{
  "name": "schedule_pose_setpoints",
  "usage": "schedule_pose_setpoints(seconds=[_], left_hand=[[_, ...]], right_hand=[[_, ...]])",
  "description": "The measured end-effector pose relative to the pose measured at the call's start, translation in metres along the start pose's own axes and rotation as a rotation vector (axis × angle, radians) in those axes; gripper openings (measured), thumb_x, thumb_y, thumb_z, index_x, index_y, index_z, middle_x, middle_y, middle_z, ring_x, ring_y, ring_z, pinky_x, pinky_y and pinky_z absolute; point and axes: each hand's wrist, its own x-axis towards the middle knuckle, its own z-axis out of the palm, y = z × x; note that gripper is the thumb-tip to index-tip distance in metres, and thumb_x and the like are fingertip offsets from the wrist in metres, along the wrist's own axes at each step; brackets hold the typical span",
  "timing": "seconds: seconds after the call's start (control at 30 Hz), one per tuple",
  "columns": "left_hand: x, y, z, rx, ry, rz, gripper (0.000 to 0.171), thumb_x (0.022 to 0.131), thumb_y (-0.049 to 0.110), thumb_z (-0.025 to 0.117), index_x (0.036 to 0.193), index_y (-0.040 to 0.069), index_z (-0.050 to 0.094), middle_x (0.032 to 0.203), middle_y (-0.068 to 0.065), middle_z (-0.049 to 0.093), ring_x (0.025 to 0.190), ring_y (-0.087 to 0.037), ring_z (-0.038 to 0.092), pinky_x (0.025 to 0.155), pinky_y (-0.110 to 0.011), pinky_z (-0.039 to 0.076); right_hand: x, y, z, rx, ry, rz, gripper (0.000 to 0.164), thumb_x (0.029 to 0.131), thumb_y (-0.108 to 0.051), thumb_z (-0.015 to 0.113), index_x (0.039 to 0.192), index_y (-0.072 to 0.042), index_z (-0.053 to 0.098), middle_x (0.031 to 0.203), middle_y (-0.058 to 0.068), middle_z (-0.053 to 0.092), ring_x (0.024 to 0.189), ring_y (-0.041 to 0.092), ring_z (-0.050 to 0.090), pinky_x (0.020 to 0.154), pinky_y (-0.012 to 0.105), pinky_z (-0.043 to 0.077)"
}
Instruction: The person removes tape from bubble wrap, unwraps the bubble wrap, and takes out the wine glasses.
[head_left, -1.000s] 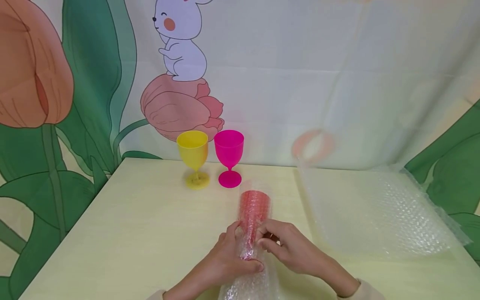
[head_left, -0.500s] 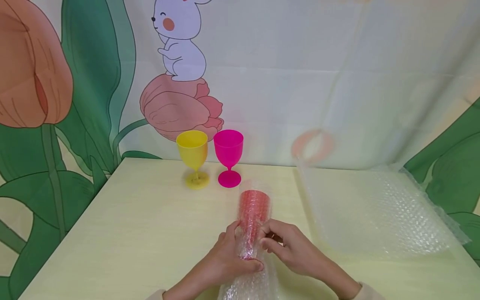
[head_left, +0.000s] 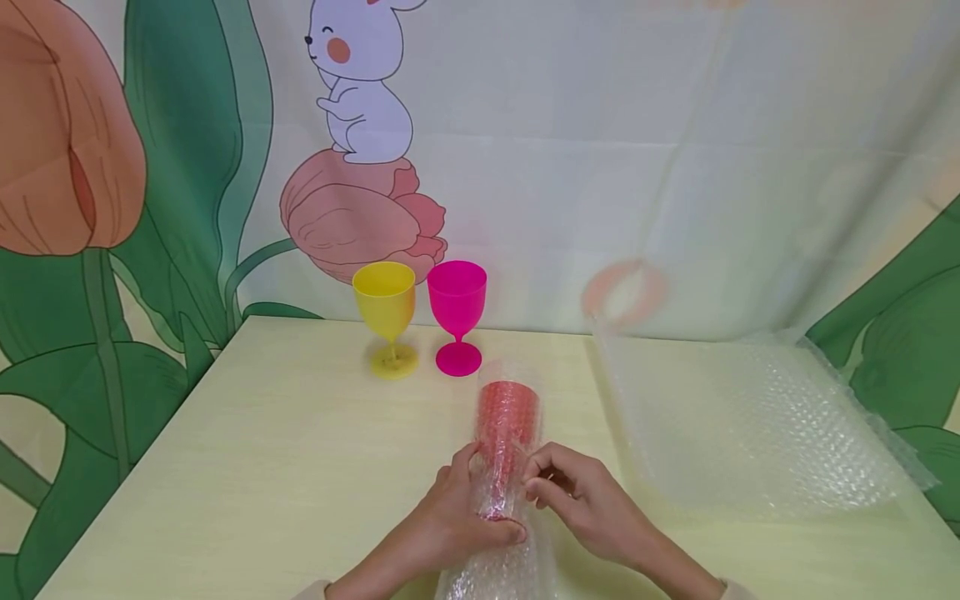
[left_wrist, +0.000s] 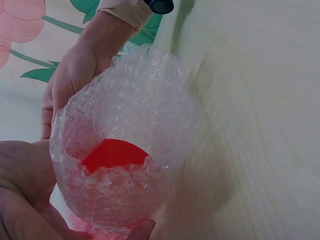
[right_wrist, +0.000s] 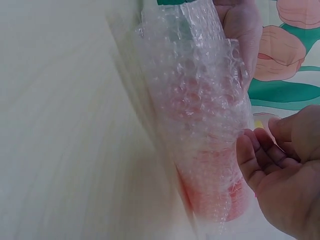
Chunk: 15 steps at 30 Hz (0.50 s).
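Note:
A red goblet [head_left: 508, 408] lies wrapped in clear bubble wrap [head_left: 498, 575], its bowl pointing away and its red foot [left_wrist: 115, 154] showing inside the wrap's near end. My left hand [head_left: 457, 512] grips the wrapped goblet from the left, with the thumb bent across near the foot. On the right side, my right hand [head_left: 585, 496] has curled fingers and thumb pinching at the bubble wrap's edge. From the right wrist view, the right fingertips [right_wrist: 246, 142] are right at the side of the wrap; their far side is hidden.
A yellow goblet [head_left: 386, 308] and a magenta goblet [head_left: 458, 308] stand upright side by side near the table's back edge. A flat bubble wrap sheet [head_left: 750, 425] covers the right of the table. Behind hangs a printed cloth backdrop [head_left: 540, 167].
My right hand has shifted slightly right, away from the middle of the wrapped goblet. The left hand and the goblets have stayed in place.

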Motion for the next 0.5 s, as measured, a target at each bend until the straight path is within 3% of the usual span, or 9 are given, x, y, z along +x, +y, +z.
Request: schedule_pose_setpoints(seconds=[0.5], left_hand=[[-0.0019,-0.0019,0.001,-0.009,0.008,0.043,0.117,0.073,0.038,0.093,0.16,0.005,0.021,0.142,-0.026,0.045,0.118,-0.037,0.056,0.096,-0.061,0.049]], right_hand=[[-0.0068,0.0009,0.0021,0.065,0.027,0.032,0.008,0.104,-0.009,0.06,0.103,-0.002,0.062,0.098,0.012,0.065,0.084,0.025,0.065,0.077,0.032,0.059]])
